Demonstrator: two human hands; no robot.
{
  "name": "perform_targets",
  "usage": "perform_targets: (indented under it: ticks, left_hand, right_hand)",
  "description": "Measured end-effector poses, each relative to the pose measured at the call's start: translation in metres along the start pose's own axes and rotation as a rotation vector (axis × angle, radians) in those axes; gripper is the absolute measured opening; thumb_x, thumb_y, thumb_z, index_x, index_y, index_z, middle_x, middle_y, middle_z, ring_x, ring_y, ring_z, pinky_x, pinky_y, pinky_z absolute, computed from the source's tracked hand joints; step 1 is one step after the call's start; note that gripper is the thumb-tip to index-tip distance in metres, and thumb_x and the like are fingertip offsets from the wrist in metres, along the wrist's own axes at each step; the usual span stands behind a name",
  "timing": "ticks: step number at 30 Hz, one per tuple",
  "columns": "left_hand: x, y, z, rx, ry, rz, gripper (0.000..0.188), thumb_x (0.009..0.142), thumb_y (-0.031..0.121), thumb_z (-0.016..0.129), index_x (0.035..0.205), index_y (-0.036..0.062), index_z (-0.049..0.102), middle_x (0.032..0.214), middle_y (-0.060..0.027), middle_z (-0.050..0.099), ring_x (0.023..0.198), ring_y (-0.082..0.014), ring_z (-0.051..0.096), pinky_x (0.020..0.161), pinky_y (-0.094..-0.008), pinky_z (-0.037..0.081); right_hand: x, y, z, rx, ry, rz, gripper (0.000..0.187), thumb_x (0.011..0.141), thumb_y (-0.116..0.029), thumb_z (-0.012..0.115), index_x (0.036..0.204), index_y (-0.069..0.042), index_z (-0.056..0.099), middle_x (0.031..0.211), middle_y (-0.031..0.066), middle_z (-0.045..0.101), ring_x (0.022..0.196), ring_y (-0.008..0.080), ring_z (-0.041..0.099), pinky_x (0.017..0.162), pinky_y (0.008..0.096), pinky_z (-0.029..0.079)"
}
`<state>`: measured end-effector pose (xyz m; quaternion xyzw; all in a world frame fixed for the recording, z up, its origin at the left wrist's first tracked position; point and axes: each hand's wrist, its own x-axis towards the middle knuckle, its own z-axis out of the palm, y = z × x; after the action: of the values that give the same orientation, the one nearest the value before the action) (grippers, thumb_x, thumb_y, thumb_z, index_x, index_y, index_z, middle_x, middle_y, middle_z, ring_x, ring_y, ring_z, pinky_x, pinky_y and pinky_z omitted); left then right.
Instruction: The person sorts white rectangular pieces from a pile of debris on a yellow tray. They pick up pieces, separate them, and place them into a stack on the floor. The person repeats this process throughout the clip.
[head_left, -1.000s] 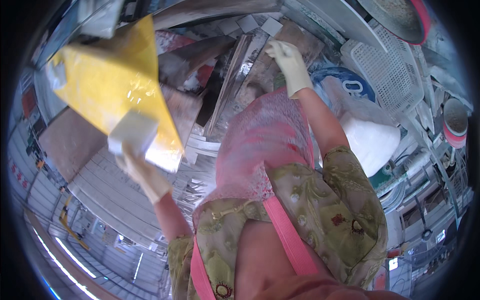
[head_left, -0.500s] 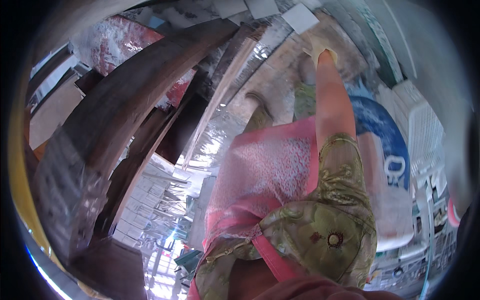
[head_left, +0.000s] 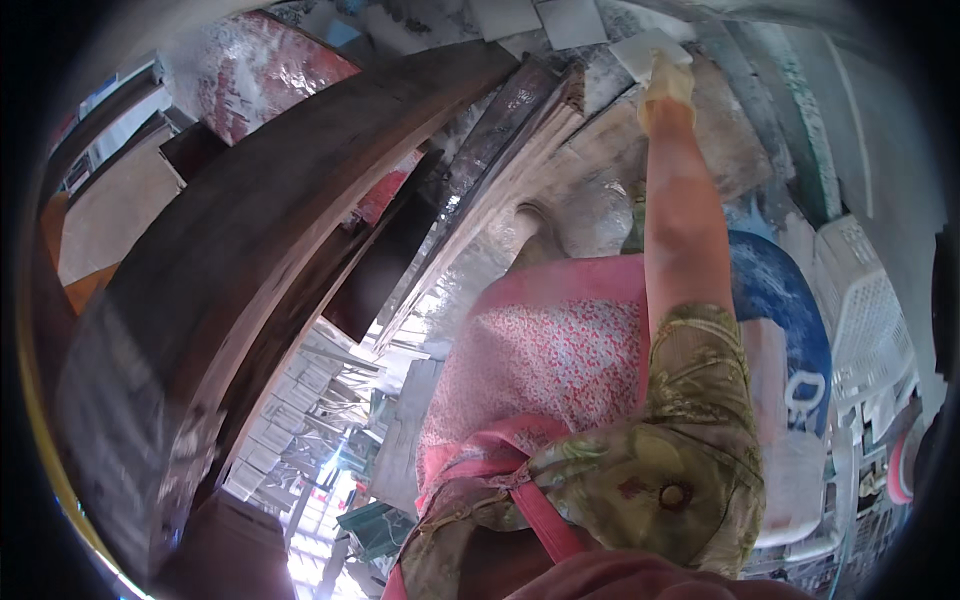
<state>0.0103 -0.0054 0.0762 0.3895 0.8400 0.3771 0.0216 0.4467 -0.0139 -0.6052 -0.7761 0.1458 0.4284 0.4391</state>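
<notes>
- My right hand (head_left: 670, 86), in a pale glove, has its fingers at a white square tile (head_left: 632, 54). I can't tell how open it is or if it grips.
- My left hand is out of sight.
- This tile looks not picked up yet.
- Two more tiles (head_left: 572, 22) lie beside it, with no hand on them, so I think work is left.
- A brown board (head_left: 728, 135) is close by.

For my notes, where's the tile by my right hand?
The tile is upper right of centre in the head view, at the right hand, beside another tile.
</notes>
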Motion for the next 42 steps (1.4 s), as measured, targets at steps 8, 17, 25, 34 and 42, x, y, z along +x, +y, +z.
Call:
perform_targets:
  ticks: [8,17,25,34,42]
  left_hand:
    - [-0.001,0.022,-0.019,-0.139,-0.177,-0.063,0.065,0.095,0.04,0.067,0.141,-0.0024,0.048,0.136,-0.0202,0.053,0.129,-0.0316,0.054,0.109,-0.042,0.048]
    - [-0.025,0.053,-0.012,-0.305,-0.63,-0.038,0.072,0.096,0.035,0.068,0.146,-0.0075,0.039,0.134,-0.02,0.055,0.123,-0.026,0.054,0.104,-0.0368,0.043]
    - [-0.023,0.052,-0.012,-0.102,-0.513,-0.047,0.063,0.096,0.029,0.067,0.145,-0.0044,0.043,0.14,-0.018,0.053,0.123,-0.024,0.056,0.103,-0.0344,0.044]
    - [-0.013,0.045,-0.025,0.466,-0.531,0.778,0.042,0.097,-0.001,0.052,0.14,-0.0001,0.054,0.145,-0.0277,0.048,0.127,-0.036,0.057,0.104,-0.0417,0.05]
    - [-0.02,0.054,-0.007,-0.213,-0.623,-0.006,0.083,0.086,0.031,0.075,0.15,-0.006,0.036,0.136,-0.0218,0.055,0.126,-0.0333,0.057,0.103,-0.0418,0.048]
  right_hand:
    - [-0.23,-0.078,-0.144,0.466,-0.349,-0.144,0.046,0.101,-0.022,0.062,0.141,0.0,0.05,0.125,0.0107,0.064,0.104,0.0237,0.069,0.076,0.0432,0.063]
    - [-0.467,-0.193,-0.141,0.459,-0.836,-0.29,0.041,0.097,-0.018,0.068,0.132,0.002,0.058,0.116,0.0075,0.067,0.1,0.0145,0.065,0.079,0.0286,0.054]
    - [-0.592,-0.246,-0.102,0.122,-1.035,-0.532,0.036,0.099,-0.016,0.063,0.126,0.007,0.061,0.105,0.0082,0.072,0.088,0.0128,0.067,0.075,0.0288,0.053]
    - [-0.673,-0.194,-0.012,-0.371,-0.812,-1.534,0.048,0.083,-0.032,0.076,0.115,0.0,0.06,0.081,0.013,0.068,0.072,0.0338,0.07,0.059,0.0457,0.056]
    - [-0.588,-0.231,-0.063,0.138,-1.205,-1.401,0.035,0.091,-0.021,0.071,0.119,0.0,0.064,0.102,0.0174,0.071,0.094,0.0357,0.069,0.082,0.0431,0.055]
